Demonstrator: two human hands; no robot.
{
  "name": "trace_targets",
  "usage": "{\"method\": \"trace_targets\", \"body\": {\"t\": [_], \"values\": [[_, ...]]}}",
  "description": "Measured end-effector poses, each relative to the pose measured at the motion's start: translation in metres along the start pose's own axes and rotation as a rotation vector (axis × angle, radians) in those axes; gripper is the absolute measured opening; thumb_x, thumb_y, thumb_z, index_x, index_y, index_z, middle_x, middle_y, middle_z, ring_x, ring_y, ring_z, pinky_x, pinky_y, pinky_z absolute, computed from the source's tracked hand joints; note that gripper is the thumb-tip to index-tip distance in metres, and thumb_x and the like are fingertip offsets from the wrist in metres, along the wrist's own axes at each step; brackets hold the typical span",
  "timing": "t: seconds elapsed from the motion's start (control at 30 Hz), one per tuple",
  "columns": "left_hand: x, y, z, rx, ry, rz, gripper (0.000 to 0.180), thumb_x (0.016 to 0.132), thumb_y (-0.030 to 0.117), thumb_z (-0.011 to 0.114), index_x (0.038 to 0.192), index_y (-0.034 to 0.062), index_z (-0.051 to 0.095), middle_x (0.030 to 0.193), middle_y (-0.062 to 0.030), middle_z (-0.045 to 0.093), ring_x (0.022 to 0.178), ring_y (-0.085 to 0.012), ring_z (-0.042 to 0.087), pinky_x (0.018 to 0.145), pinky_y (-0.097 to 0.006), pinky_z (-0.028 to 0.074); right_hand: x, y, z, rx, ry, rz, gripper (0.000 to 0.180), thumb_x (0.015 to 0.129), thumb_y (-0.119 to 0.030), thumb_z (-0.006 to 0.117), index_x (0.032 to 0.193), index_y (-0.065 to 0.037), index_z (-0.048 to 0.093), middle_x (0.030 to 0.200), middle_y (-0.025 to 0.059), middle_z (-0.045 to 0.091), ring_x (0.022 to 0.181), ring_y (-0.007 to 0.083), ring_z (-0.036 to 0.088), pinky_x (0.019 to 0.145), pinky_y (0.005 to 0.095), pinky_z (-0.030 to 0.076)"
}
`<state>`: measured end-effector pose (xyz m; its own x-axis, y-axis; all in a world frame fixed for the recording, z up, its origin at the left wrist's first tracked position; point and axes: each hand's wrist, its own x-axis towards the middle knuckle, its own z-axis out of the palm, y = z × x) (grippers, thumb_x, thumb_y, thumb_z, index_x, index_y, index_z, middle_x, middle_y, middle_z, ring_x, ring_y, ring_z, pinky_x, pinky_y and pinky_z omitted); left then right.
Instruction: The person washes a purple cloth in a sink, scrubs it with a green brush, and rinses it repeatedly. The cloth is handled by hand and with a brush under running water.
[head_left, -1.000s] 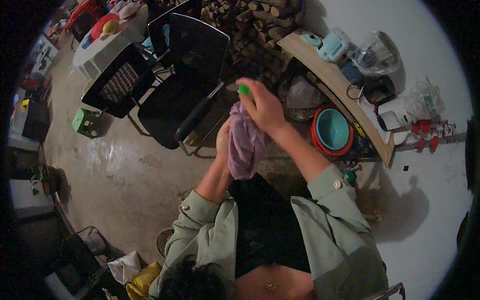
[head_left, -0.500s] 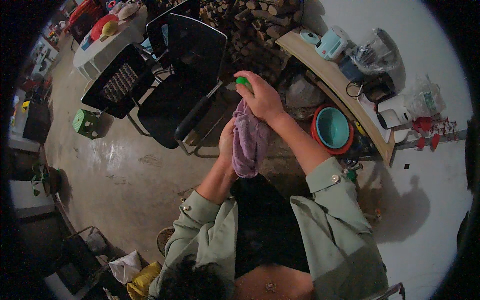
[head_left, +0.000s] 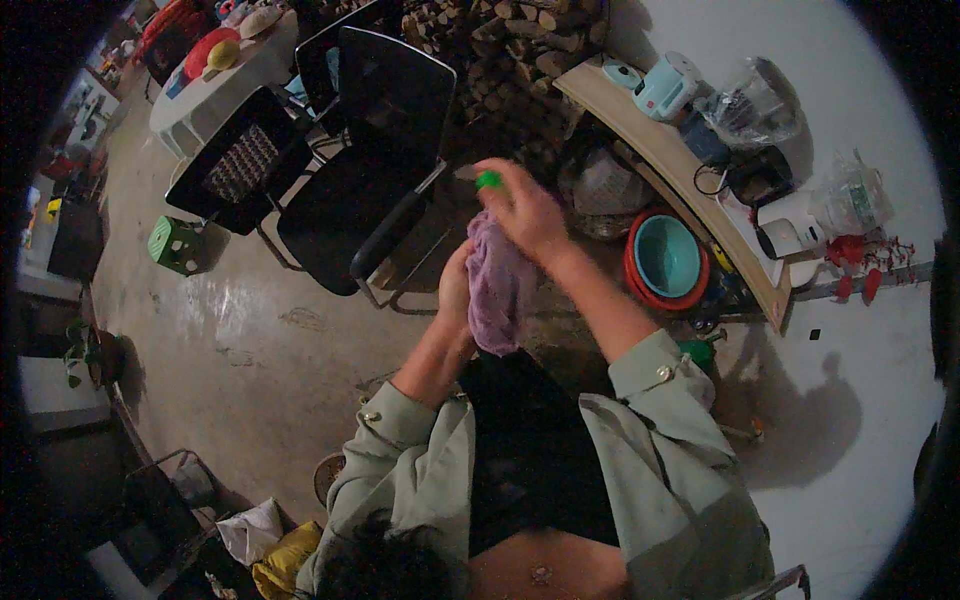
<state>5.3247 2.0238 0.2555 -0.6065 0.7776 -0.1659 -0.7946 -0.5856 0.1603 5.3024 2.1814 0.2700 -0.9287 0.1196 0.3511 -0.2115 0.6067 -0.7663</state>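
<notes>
Right hand (head_left: 525,210) raised, pinching green cap (head_left: 488,180) and top of purple cloth (head_left: 495,290). Left hand (head_left: 455,290) closed around cloth's side. Black chair (head_left: 370,170) beyond.

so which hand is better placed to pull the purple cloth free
Left, probably. The left hand already grips the purple cloth along its side, while the right hand sits at the top, its fingers taken up by a small green object.

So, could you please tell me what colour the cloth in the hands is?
The cloth is pale purple, seen best in the head view.
</notes>
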Motion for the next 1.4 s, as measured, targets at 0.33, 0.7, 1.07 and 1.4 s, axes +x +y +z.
{"method": "trace_targets", "body": {"t": [0.33,0.7,1.07,1.4], "values": [[-0.004,0.014,-0.015,0.034,0.024,-0.009,0.049,0.1,0.04,0.04,0.132,0.0052,0.051,0.13,-0.0149,0.058,0.119,-0.0324,0.055,0.106,-0.045,0.041,-0.03,0.013,-0.049,0.782,-0.229,0.628,0.041,0.09,-0.009,0.063,0.13,-0.009,0.055,0.117,0.0044,0.062,0.107,0.0147,0.059,0.095,0.031,0.047],[0.013,0.017,-0.009,-0.115,-0.277,-0.099,0.063,0.1,0.054,0.029,0.147,0.0114,0.036,0.15,-0.0111,0.038,0.139,-0.0354,0.034,0.113,-0.062,0.022,-0.003,-0.071,-0.075,0.099,-0.361,-0.009,0.043,0.091,-0.014,0.066,0.13,-0.006,0.052,0.123,0.0085,0.06,0.109,0.017,0.057,0.094,0.0322,0.047],[0.031,0.004,-0.028,-0.176,-0.201,-0.055,0.041,0.103,0.035,0.037,0.136,0.0124,0.044,0.134,-0.008,0.048,0.119,-0.027,0.048,0.1,-0.049,0.037,-0.036,-0.047,0.017,-0.314,-0.054,-0.552,0.04,0.089,-0.028,0.061,0.127,-0.015,0.054,0.126,0.0112,0.057,0.124,0.0367,0.049,0.106,0.053,0.034],[0.018,-0.002,-0.017,-0.057,0.014,0.112,0.03,0.104,0.02,0.036,0.127,0.0083,0.051,0.121,-0.0077,0.058,0.107,-0.0223,0.059,0.094,-0.036,0.049,-0.05,-0.068,0.032,-0.296,-0.032,-0.438,0.037,0.084,-0.026,0.063,0.12,-0.02,0.056,0.126,0.0081,0.056,0.128,0.0339,0.047,0.108,0.0541,0.034]]}}
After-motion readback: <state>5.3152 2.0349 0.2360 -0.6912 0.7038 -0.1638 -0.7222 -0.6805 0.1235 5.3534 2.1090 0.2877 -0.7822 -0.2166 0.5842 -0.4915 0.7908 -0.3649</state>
